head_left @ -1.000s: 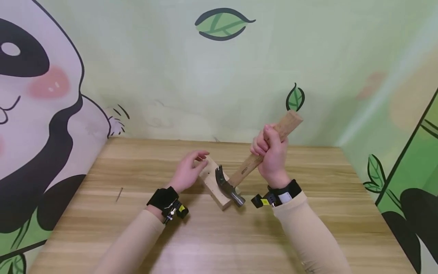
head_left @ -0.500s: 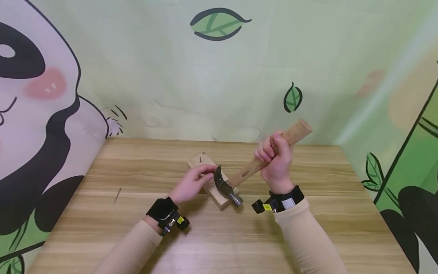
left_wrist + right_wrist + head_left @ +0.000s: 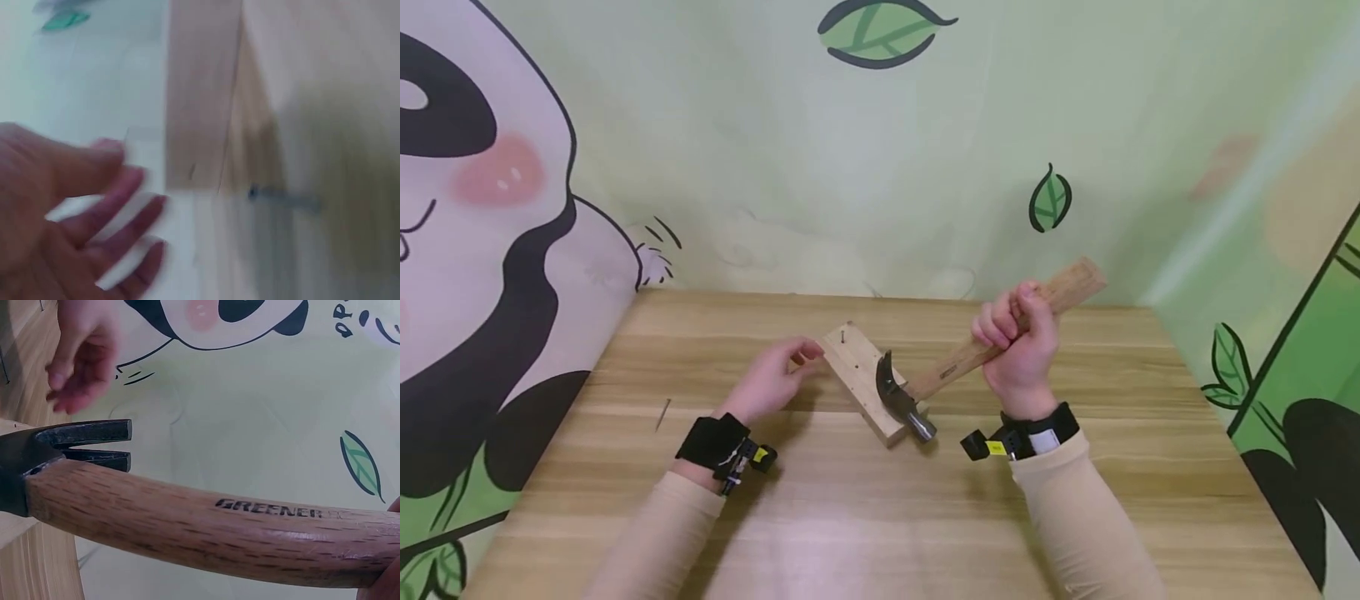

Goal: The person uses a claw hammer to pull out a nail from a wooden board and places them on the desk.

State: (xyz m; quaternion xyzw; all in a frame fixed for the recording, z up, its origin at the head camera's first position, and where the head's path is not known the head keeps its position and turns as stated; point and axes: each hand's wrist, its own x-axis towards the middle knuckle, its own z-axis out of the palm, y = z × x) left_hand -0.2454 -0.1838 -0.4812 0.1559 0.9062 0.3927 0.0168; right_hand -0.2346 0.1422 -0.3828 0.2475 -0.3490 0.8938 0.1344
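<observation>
Your right hand is clamped around the wooden handle of a hammer, whose dark metal head lies to the left of that hand and nearer to you. The brand printed along the handle reads "GREENER"; the fainter marks after it cannot be made out.

Your left hand holds nothing, its fingers loosely bent and thumb apart from them in the left wrist view, just beside a wooden block. The block rests on the counter between your two hands, slanting away from you. The hammer head sits over the block's near right part; whether they touch cannot be told.

A nail stands in the block's far end, to the right of your left hand and a little beyond it. Another nail lies on the counter, to the left of the same hand.

Each wrist wears a black band, left and right, with yellow labels too small to read. Beyond your hands, a green backdrop shows a panda; part of its lettering includes an "O" and a "P".
</observation>
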